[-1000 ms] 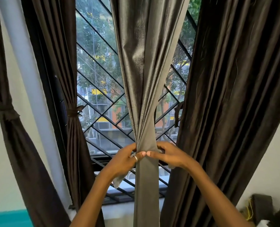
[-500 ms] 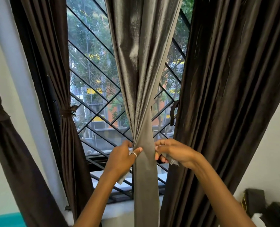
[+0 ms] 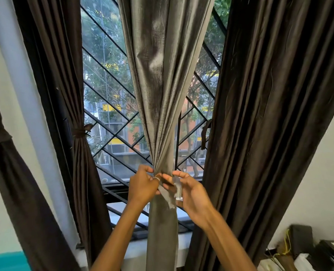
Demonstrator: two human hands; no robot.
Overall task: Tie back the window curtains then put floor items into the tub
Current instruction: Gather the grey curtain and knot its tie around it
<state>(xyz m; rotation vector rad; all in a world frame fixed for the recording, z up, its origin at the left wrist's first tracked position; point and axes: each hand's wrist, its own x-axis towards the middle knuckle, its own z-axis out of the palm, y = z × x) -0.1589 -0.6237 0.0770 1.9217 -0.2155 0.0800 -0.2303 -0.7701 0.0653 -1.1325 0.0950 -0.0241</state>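
Observation:
A grey curtain (image 3: pixel 163 79) hangs in the middle of the window, gathered to a narrow neck at hand height. My left hand (image 3: pixel 142 185) pinches the gathered neck from the left, a ring on one finger. My right hand (image 3: pixel 192 194) is at the right of the neck and holds the loose ends of a grey fabric tie strip (image 3: pixel 172 194) that wraps the curtain. Two dark brown curtains on the left (image 3: pixel 80 173) and far left (image 3: pixel 7 173) are each bound with a tie. The dark brown curtain on the right (image 3: pixel 269 124) hangs loose. No tub or floor items are in view.
Behind the curtains a black diagonal window grille (image 3: pixel 107 118) covers the glass. A white pipe (image 3: pixel 25 104) runs down the left wall. A dark strap (image 3: pixel 205 133) hangs at the right curtain's edge. Boxes and wires (image 3: pixel 307 249) lie at the bottom right.
My hands have worked the tie strip round the grey curtain's neck; its loose ends now hang in front between my hands. My right hand has dropped slightly and opened its palm toward me.

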